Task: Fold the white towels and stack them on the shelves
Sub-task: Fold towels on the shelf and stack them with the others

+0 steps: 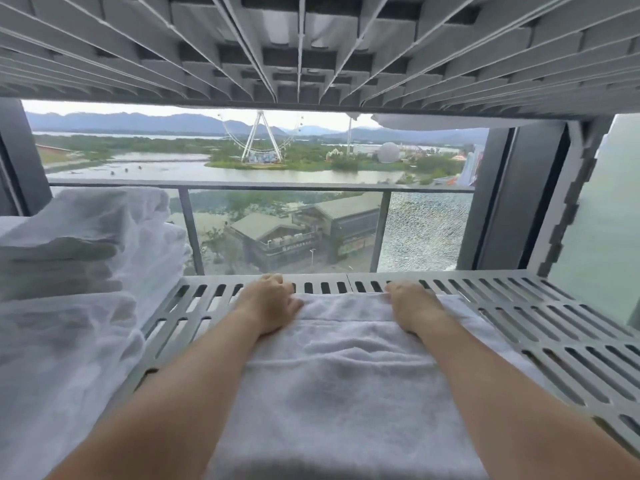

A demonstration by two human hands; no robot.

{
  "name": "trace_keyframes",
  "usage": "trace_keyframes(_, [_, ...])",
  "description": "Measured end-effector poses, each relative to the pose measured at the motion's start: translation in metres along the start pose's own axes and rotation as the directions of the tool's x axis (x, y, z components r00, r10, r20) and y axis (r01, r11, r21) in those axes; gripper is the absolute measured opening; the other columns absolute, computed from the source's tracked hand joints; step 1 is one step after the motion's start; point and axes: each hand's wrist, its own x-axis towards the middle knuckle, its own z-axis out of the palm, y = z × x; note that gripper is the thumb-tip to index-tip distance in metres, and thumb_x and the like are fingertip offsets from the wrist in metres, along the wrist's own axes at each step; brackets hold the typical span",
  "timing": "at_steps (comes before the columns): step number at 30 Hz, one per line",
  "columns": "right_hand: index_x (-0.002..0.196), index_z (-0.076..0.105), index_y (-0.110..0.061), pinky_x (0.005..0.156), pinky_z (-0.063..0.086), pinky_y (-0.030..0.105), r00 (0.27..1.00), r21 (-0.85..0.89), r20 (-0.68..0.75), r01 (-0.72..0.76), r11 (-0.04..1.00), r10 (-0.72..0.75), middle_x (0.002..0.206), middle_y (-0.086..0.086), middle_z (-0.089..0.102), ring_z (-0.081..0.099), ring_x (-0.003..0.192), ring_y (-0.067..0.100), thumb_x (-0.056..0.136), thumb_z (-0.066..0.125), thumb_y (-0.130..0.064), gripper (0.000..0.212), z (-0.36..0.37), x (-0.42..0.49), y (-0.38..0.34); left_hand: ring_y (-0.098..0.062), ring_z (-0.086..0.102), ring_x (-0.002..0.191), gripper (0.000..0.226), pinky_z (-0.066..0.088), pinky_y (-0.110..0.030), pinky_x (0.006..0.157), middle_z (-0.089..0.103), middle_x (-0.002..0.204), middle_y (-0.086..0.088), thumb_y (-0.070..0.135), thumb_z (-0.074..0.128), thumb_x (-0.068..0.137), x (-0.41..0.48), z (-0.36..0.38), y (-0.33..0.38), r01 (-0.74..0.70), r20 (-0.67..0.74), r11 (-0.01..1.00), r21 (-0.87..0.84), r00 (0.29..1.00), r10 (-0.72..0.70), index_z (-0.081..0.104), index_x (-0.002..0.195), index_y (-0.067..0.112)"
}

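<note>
**A:** Where is the folded towel (346, 375) lying?

**B:** It is lying flat on the slotted shelf (519, 306), around the shelf's middle. Its long axis is running from the shelf's front edge towards its back edge.

**A:** And the hands?

**B:** Both are sitting on the towel's far hem, near the shelf's back edge. The left hand (270, 303) is curling over the hem's left part and the right hand (412, 306) over its right part. Both seem to be gripping the cloth, though the knuckles are hiding the fingertips.

**A:** What is the next move turning on?

**B:** I'd say on the stack of folded towels (86, 254), which is standing at the shelf's left end. Bare slots are showing between it and the towel. The left hand is the nearer one, so closing that gap is probably going to mean a sideways slide towards that end.

**A:** Are you reading any labels or brands?

**B:** None. Nothing is showing on the towels, the shelf, or the upper shelf (311, 46) hanging over it. Beyond the shelf's back edge, a window (277, 220) is showing a Ferris wheel (259, 140)
</note>
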Motion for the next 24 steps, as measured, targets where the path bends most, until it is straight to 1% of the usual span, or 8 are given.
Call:
trace_keyframes(4, [0.118,0.057,-0.014,0.096,0.047,0.041,0.99,-0.034,-0.121,-0.079,0.996,0.075,0.121,0.009,0.056,0.056,0.109,0.028,0.084,0.041,0.004,0.042,-0.004,-0.003,-0.003,-0.028,0.055,0.115,0.037,0.046,-0.039,0.094,0.058,0.119,-0.007,0.048,0.048,0.098,0.003,0.001,-0.005,-0.077,-0.081,0.993,-0.088,0.994,0.07,0.061,0.112,0.016])
trace_keyframes(7, [0.108,0.063,-0.012,0.092,0.047,0.039,0.967,-0.088,-0.243,-0.097,0.991,0.073,0.11,0.009,0.06,0.057,0.102,0.028,0.086,0.044,-0.001,0.031,-0.006,-0.009,-0.001,-0.032,0.062,0.102,0.02,0.046,-0.037,0.079,0.066,0.107,-0.009,0.039,0.049,0.1,0.001,-0.001,-0.007,-0.107,-0.155,0.98,-0.169,0.985,0.08,0.05,0.096,0.02])
trace_keyframes(9, [0.102,0.066,-0.012,0.087,0.045,0.038,0.93,-0.087,-0.361,-0.103,0.991,0.065,0.102,0.009,0.064,0.059,0.097,0.029,0.087,0.046,-0.004,0.026,-0.01,-0.017,0.001,-0.033,0.066,0.092,0.022,0.049,-0.037,0.071,0.069,0.097,-0.011,0.039,0.05,0.101,-0.006,-0.008,-0.007,-0.111,-0.227,0.976,-0.186,0.971,0.067,0.049,0.096,0.018])
trace_keyframes(14, [0.082,0.065,-0.007,0.077,0.043,0.037,0.84,-0.013,-0.542,-0.02,1.0,0.01,0.08,0.014,0.066,0.062,0.074,0.032,0.079,0.053,-0.003,0.014,-0.027,-0.05,0.003,-0.035,0.068,0.08,0.03,0.048,-0.035,0.06,0.069,0.088,-0.009,0.043,0.05,0.1,-0.043,-0.038,0.0,-0.148,-0.419,0.987,-0.066,0.902,0.107,0.055,0.095,0.014])
trace_keyframes(17, [0.078,0.062,-0.005,0.069,0.048,0.04,0.783,0.038,-0.622,0.052,0.998,-0.017,0.073,0.015,0.063,0.061,0.064,0.035,0.075,0.053,0.002,0.011,-0.037,-0.084,0.006,-0.037,0.068,0.07,0.029,0.05,-0.037,0.054,0.068,0.083,-0.012,0.037,0.06,0.096,-0.078,-0.056,0.01,-0.147,-0.535,0.986,0.079,0.828,0.167,0.062,0.094,0.008])
trace_keyframes(18, [0.078,0.062,-0.004,0.068,0.049,0.04,0.758,0.034,-0.651,0.082,0.996,-0.04,0.072,0.016,0.062,0.061,0.063,0.036,0.075,0.053,0.002,0.012,-0.04,-0.096,0.007,-0.037,0.068,0.069,0.028,0.05,-0.036,0.054,0.068,0.082,-0.012,0.035,0.064,0.094,-0.092,-0.061,0.014,-0.126,-0.563,0.985,0.12,0.808,0.172,0.062,0.092,0.007])
trace_keyframes(20, [0.078,0.061,-0.005,0.067,0.048,0.039,0.708,-0.008,-0.701,0.113,0.994,-0.086,0.07,0.014,0.061,0.06,0.062,0.034,0.073,0.054,0.001,0.01,-0.045,-0.121,0.01,-0.035,0.066,0.075,0.028,0.05,-0.037,0.06,0.067,0.084,-0.011,0.037,0.064,0.092,-0.12,-0.071,0.022,-0.079,-0.595,0.981,0.177,0.785,0.171,0.061,0.091,0.009])
trace_keyframes(24, [0.073,0.059,-0.01,0.07,0.04,0.038,0.703,-0.1,-0.696,0.102,0.99,-0.143,0.068,0.011,0.059,0.058,0.066,0.03,0.071,0.056,-0.005,0.006,-0.043,-0.18,0.019,-0.034,0.064,0.087,0.029,0.047,-0.042,0.077,0.066,0.091,-0.01,0.041,0.056,0.091,-0.18,-0.077,0.042,0.021,-0.543,0.971,0.239,0.832,0.116,0.06,0.096,0.013])
